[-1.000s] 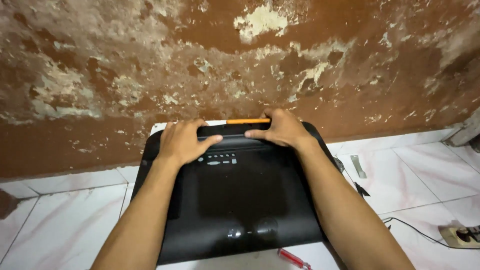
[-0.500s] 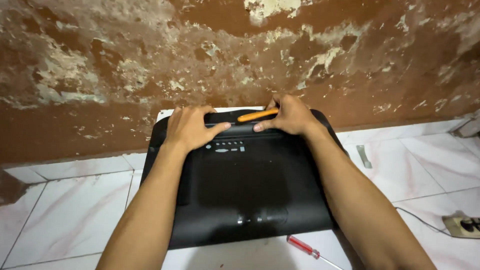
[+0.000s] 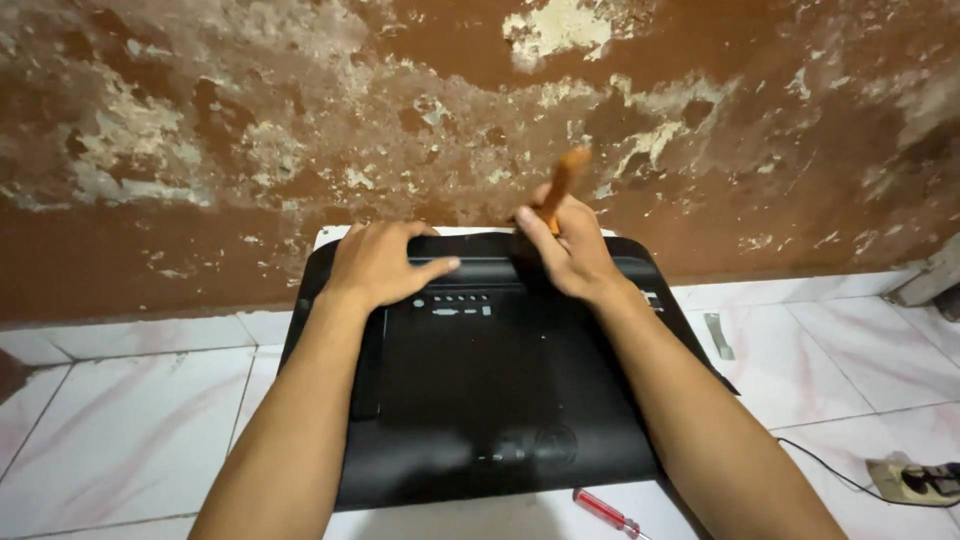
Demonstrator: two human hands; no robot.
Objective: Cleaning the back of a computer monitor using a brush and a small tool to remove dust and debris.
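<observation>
A black monitor (image 3: 470, 400) lies face down on a white tiled floor, its back panel with a row of ports turned up. My left hand (image 3: 378, 262) rests flat on the monitor's far left part, fingers spread toward the ports. My right hand (image 3: 562, 248) is raised just above the far edge and holds an orange-handled tool (image 3: 566, 180), which points upward and is blurred. The tool's tip is hidden by my fingers.
A peeling brown wall rises right behind the monitor. A red-handled screwdriver (image 3: 603, 510) lies on the floor at the monitor's near edge. To the right lie a small metal piece (image 3: 718, 334) and a power strip (image 3: 925, 480) with its black cable.
The orange tool lay flat along the monitor's far edge under my right hand; now my right hand has lifted it and turned it upright. My left hand has stayed in place.
</observation>
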